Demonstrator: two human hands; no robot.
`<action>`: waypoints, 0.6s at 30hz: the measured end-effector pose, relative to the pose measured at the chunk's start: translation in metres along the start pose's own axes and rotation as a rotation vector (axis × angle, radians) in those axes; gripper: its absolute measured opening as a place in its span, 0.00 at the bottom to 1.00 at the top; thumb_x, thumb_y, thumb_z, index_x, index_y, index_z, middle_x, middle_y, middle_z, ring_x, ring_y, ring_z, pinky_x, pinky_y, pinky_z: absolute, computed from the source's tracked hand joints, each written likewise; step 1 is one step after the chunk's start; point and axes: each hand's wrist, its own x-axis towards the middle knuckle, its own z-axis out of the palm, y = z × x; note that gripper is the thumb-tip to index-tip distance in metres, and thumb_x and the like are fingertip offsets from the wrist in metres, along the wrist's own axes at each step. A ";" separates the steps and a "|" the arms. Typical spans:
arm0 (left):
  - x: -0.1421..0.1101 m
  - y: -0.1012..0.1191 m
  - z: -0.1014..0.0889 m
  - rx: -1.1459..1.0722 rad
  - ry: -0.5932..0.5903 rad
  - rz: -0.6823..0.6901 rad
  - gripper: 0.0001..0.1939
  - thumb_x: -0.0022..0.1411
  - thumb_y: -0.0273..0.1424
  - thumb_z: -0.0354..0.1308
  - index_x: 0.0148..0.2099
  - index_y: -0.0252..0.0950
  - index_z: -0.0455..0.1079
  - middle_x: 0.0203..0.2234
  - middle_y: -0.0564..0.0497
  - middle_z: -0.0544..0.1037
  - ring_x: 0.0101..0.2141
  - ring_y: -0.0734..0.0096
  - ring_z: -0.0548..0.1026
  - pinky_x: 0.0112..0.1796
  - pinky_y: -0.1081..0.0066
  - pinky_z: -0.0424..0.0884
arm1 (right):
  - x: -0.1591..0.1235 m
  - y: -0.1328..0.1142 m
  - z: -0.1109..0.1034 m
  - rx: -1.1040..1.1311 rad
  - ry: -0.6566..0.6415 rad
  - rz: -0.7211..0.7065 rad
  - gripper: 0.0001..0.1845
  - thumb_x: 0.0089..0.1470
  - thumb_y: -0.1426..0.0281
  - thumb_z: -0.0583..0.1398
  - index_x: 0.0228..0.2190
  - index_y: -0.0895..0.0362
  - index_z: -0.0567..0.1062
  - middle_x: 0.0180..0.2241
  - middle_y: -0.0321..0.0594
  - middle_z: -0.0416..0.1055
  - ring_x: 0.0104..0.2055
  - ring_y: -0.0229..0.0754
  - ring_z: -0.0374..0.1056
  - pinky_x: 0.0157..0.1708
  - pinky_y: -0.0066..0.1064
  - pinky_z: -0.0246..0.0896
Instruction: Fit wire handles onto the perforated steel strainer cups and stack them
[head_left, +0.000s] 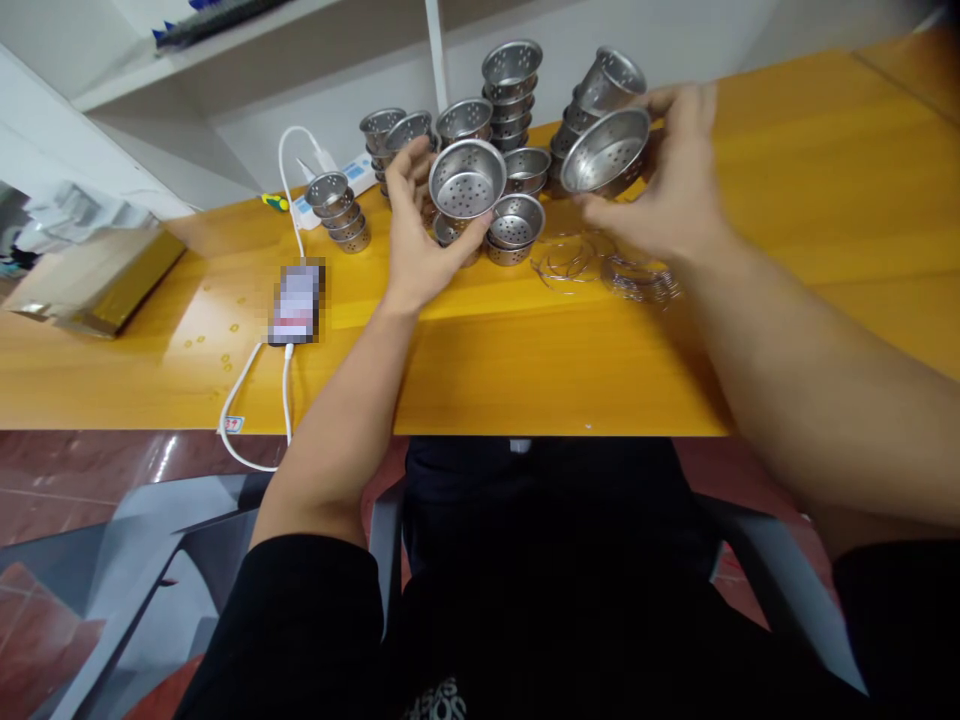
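Presently, our left hand (pixel 417 240) clamps a round, perforated silver metal cup (pixel 467 182) and our right hand (pixel 681 190) clamps a tilted matching cup (pixel 609 158), both above the yellow wooden table (pixel 540 370), well behind its front edge; tabletop stretches widely rightward.

- Desk (pixel 495 370) is open between the forearms (pixel 349 410) and again right of the right grip (pixel 679 190).
- Cup stacks (pixel 512 70) block the back.
- Loose wires (pixel 645 285) lie low near the right grip.
- Phone (pixel 297 302) and cable (pixel 287 385) obstruct the left front.

"9" on table label (pixel 235 424), shirt print (pixel 437 700) unclear
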 end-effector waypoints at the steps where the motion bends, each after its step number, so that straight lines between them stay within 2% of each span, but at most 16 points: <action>1: 0.001 -0.003 0.001 -0.013 0.004 0.005 0.50 0.77 0.58 0.60 0.84 0.63 0.32 0.83 0.52 0.56 0.85 0.55 0.53 0.78 0.53 0.70 | 0.001 0.011 -0.001 -0.037 -0.002 0.028 0.43 0.51 0.68 0.84 0.61 0.52 0.72 0.64 0.54 0.64 0.61 0.59 0.74 0.53 0.50 0.82; 3: 0.003 -0.009 0.002 -0.046 0.000 0.007 0.48 0.77 0.59 0.57 0.85 0.60 0.33 0.83 0.52 0.57 0.86 0.56 0.52 0.79 0.54 0.68 | 0.002 0.030 -0.002 -0.145 -0.020 0.104 0.40 0.48 0.67 0.86 0.55 0.57 0.75 0.57 0.53 0.69 0.55 0.57 0.74 0.53 0.51 0.80; 6: 0.004 -0.016 0.004 -0.103 0.003 0.011 0.45 0.79 0.58 0.54 0.85 0.57 0.37 0.83 0.51 0.59 0.85 0.57 0.53 0.80 0.57 0.67 | 0.000 0.048 0.000 -0.257 -0.062 0.231 0.41 0.44 0.70 0.87 0.54 0.61 0.76 0.53 0.52 0.73 0.51 0.55 0.75 0.53 0.52 0.78; 8: 0.004 -0.016 0.004 -0.121 0.006 0.013 0.43 0.79 0.57 0.55 0.85 0.57 0.39 0.82 0.51 0.60 0.84 0.58 0.56 0.80 0.57 0.66 | -0.002 0.054 0.005 -0.271 -0.074 0.289 0.42 0.42 0.71 0.87 0.54 0.61 0.77 0.51 0.52 0.76 0.49 0.55 0.77 0.50 0.50 0.78; 10: 0.003 -0.014 0.004 -0.105 -0.007 0.010 0.43 0.79 0.57 0.54 0.85 0.57 0.40 0.82 0.51 0.60 0.84 0.58 0.57 0.79 0.56 0.67 | -0.006 0.058 0.011 -0.235 -0.076 0.301 0.41 0.44 0.67 0.88 0.53 0.60 0.78 0.48 0.50 0.79 0.45 0.52 0.77 0.46 0.46 0.77; 13: 0.002 -0.010 0.004 -0.065 -0.040 0.007 0.44 0.79 0.61 0.53 0.85 0.57 0.40 0.82 0.51 0.59 0.85 0.56 0.55 0.79 0.56 0.67 | -0.010 0.059 0.020 -0.174 -0.079 0.298 0.40 0.44 0.57 0.88 0.51 0.59 0.81 0.42 0.47 0.81 0.38 0.49 0.76 0.43 0.45 0.77; 16: 0.003 -0.017 0.009 -0.105 -0.032 0.032 0.44 0.78 0.62 0.54 0.84 0.57 0.42 0.82 0.50 0.59 0.84 0.54 0.56 0.78 0.56 0.67 | -0.011 0.049 0.026 -0.178 -0.090 0.320 0.39 0.44 0.58 0.88 0.51 0.61 0.83 0.41 0.49 0.82 0.38 0.51 0.76 0.48 0.51 0.78; 18: 0.009 -0.030 0.020 -0.210 0.020 0.091 0.44 0.76 0.63 0.58 0.82 0.57 0.46 0.80 0.49 0.62 0.82 0.52 0.60 0.78 0.54 0.68 | -0.010 0.038 0.026 -0.195 -0.114 0.340 0.37 0.46 0.61 0.87 0.52 0.61 0.84 0.42 0.50 0.83 0.40 0.53 0.78 0.51 0.53 0.79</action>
